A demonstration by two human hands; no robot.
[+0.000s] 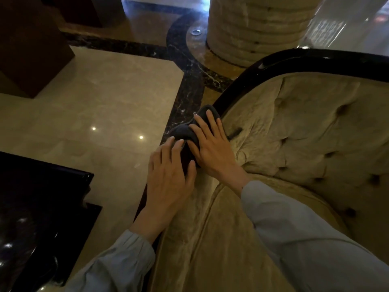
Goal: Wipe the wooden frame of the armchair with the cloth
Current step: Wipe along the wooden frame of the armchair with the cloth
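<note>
Now the dark cloth (185, 131), soft and limp by its folds, drapes the armchair's glossy black wooden frame (294, 62) on the left, right hand (212, 148) flat on it, left hand (168, 178) nearer, fingers spread, neither clamped; best pinned under a palm.

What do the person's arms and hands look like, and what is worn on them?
Both arms wear long, loose sleeves of pale grey-blue cloth. The left sleeve gathers in folds at the wrist; the right sleeve looks smoother and ends at a plain cuff. The left hand and right hand are bare: no gloves, rings or watch can be seen.
</note>
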